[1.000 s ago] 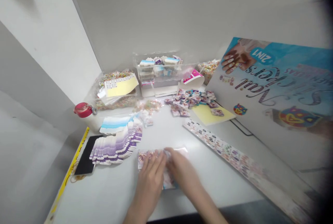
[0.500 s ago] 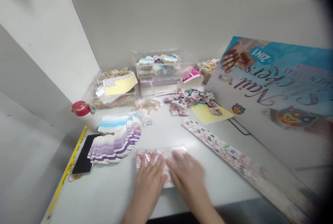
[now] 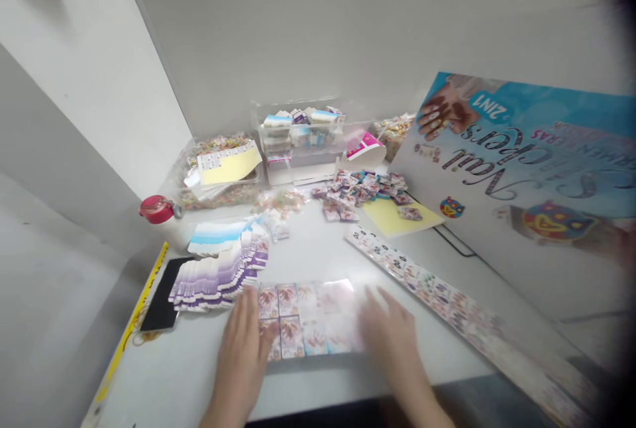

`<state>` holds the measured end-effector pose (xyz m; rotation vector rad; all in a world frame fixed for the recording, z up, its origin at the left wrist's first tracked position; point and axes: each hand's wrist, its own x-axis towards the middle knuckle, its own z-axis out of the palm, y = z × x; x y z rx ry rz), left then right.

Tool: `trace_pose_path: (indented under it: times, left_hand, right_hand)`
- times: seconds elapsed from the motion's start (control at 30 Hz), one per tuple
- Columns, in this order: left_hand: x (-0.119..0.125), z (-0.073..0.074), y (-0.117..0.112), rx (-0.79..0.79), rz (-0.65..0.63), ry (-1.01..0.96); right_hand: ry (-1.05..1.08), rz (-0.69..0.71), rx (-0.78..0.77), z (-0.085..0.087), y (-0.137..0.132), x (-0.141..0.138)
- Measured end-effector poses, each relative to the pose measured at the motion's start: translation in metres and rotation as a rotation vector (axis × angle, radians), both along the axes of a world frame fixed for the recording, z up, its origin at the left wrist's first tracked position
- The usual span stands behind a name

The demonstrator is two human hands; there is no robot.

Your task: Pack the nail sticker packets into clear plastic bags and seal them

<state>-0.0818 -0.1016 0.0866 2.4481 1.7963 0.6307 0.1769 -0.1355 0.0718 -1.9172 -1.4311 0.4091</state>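
Both hands have spread apart since the earlier frames, when they lay side by side on top of the glossy sheet of nail stickers (image 3: 305, 320). That sheet now shows almost whole, flat on the white table (image 3: 308, 249), its printed panels in two rows under a shiny film.

The left hand (image 3: 241, 355) sits at the sheet's left end, flat and open, its fingers (image 3: 251, 305) close together and not clamped on anything. Those fingertips rest on or just over the left edge of the sheet, and the lower panels run right up against them.

The right hand (image 3: 390, 342) is blurred at the far end of the sheet. Its fingers (image 3: 377, 305) look loosely apart and curl over nothing, lying at or just past the right edge, though the blur hides whether they touch it.

Just beside the sheet's left end, a fan of purple-and-white printed cards (image 3: 218, 275) spreads across the table, with a black phone (image 3: 161, 302) beyond it and a yellow strip (image 3: 132, 322) along the table's edge. Further ahead are a red-capped white bottle (image 3: 161, 213), a clear bag of sticker packets (image 3: 221, 173), a clear box of cards (image 3: 298, 143), and a heap of small square packets (image 3: 360, 193) partly on a yellow sheet (image 3: 397, 219). A long sticker strip (image 3: 447, 295) lies off to the right, below a tilted nail-sticker poster (image 3: 517, 150)
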Motion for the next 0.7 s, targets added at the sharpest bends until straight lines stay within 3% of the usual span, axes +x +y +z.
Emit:
trace_pose_path:
  times: [0.07,0.1,0.2,0.43,0.6,0.7]
  left_hand:
    - [-0.008,-0.001,0.004,-0.126,0.154,-0.139]
    - [-0.008,-0.001,0.007,-0.205,0.172,-0.196]
    - [0.0,0.0,0.013,-0.4,0.11,-0.383]
    - [0.017,0.018,0.002,-0.494,0.103,-0.994]
    - [0.014,0.012,-0.009,-0.592,-0.045,-0.897]
    - [0.011,0.005,-0.013,-0.556,-0.141,-0.849]
  right_hand:
    - [0.137,0.028,-0.063,-0.002,0.004,0.009]
    - [0.181,0.066,-0.099,-0.002,0.007,0.011]
    - [0.32,0.142,-0.131,0.001,0.014,0.003]
    - [0.67,0.037,0.057,0.002,0.003,0.004]
    - [0.625,-0.067,0.07,0.006,-0.011,0.009]
    - [0.436,-0.164,0.169,0.014,-0.019,0.003]
